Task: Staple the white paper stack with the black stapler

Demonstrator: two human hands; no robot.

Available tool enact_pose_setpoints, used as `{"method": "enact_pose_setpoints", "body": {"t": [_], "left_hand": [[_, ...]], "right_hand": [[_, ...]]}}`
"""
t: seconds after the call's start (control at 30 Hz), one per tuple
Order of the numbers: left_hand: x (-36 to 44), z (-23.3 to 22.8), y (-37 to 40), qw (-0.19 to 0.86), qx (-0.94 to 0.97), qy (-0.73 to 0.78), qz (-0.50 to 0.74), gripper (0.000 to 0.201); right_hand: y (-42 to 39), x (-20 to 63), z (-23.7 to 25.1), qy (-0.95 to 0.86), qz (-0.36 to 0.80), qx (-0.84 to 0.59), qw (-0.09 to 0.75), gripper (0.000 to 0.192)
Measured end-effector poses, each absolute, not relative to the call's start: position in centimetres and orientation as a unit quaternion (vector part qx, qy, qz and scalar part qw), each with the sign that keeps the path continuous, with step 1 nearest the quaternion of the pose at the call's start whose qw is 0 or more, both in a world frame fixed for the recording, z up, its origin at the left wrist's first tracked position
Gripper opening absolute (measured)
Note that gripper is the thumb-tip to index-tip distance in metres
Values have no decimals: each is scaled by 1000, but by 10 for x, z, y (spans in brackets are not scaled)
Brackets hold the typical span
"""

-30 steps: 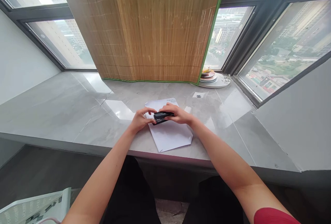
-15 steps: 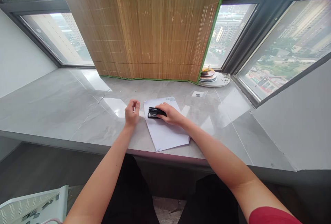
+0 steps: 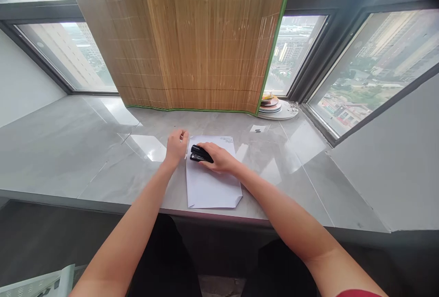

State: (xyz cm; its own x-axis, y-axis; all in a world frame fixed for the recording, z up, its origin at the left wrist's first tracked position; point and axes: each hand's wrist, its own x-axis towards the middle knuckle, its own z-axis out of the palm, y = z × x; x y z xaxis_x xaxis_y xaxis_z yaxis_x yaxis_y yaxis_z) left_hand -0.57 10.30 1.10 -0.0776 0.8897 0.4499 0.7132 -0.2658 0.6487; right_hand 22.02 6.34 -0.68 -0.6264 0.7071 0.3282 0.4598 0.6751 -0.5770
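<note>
My right hand [image 3: 221,157] is wrapped around a black stapler [image 3: 201,154], held over the upper left part of a white sheet or stack of paper [image 3: 212,189]. The stapler's nose points left, and its two arms stand a little apart. Small print shows at the paper's top right corner, and the lower right corner is bent. Beside the paper's upper left edge, my left hand [image 3: 177,145] is closed with fingers and thumb together. What it holds, if anything, is hidden.
On the grey tiled sill [image 3: 137,173], small dark strips [image 3: 258,130] lie on a white patch beyond the paper. A stack of plates [image 3: 274,108] stands at the back right. A bamboo blind [image 3: 199,45] hangs behind. A white perforated basket [image 3: 41,283] is low at left.
The paper has turned so its sides run straighter toward me. The stapler has tilted, its nose now higher than its rear. My left hand stays closed, slightly turned. The view has shifted a little.
</note>
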Motion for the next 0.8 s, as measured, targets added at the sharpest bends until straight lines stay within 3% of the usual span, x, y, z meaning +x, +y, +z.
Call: {"method": "enact_pose_setpoints", "body": {"t": [0.17, 0.33, 0.5, 0.7, 0.8], "left_hand": [[30, 7, 167, 140, 778, 542, 285, 21], [60, -20, 179, 72, 852, 486, 181, 15], [64, -26, 174, 114, 848, 463, 231, 5], [61, -15, 168, 189, 826, 432, 308, 14], [59, -11, 164, 201, 826, 432, 300, 15]], "right_hand": [[65, 222, -6, -883, 203, -332, 262, 62], [63, 225, -7, -888, 200, -316, 268, 59], [68, 238, 1, -890, 185, -316, 271, 50], [93, 299, 16, -756, 50, -490, 431, 42], [108, 332, 13, -678, 6, -581, 450, 48]]}}
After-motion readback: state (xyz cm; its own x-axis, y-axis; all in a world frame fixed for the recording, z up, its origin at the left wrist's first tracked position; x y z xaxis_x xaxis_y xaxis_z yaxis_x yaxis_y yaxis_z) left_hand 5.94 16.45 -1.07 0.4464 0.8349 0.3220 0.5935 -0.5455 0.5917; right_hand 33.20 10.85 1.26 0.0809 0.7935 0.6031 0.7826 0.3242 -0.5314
